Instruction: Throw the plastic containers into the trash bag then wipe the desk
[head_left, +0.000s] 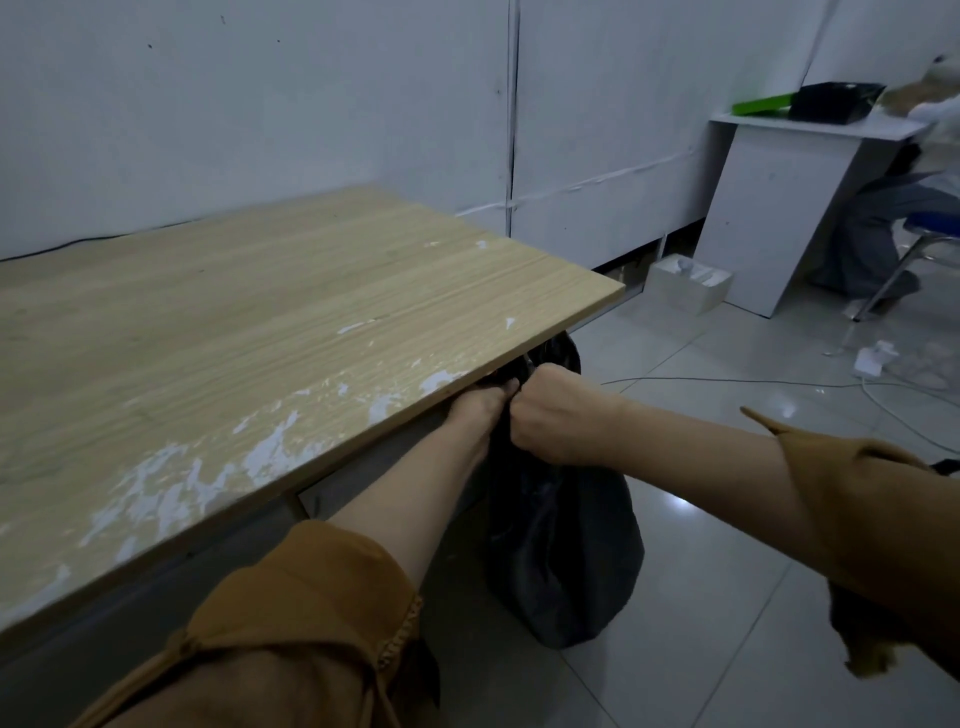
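A black trash bag (566, 545) stands on the floor beside the right corner of the wooden desk (249, 332). My left hand (480, 410) and my right hand (550, 415) meet at the bag's gathered top, just below the desk's edge. Both hands grip the bunched black plastic with curled fingers. The desk top is bare, with white scuffed patches along its near edge. No plastic containers are visible; the inside of the bag is hidden.
A white side table (779, 208) with a black box (836, 101) and a green item stands at the right, with a seated person beside it. A white box (685, 283), a power adapter (870, 361) and cables lie on the tiled floor.
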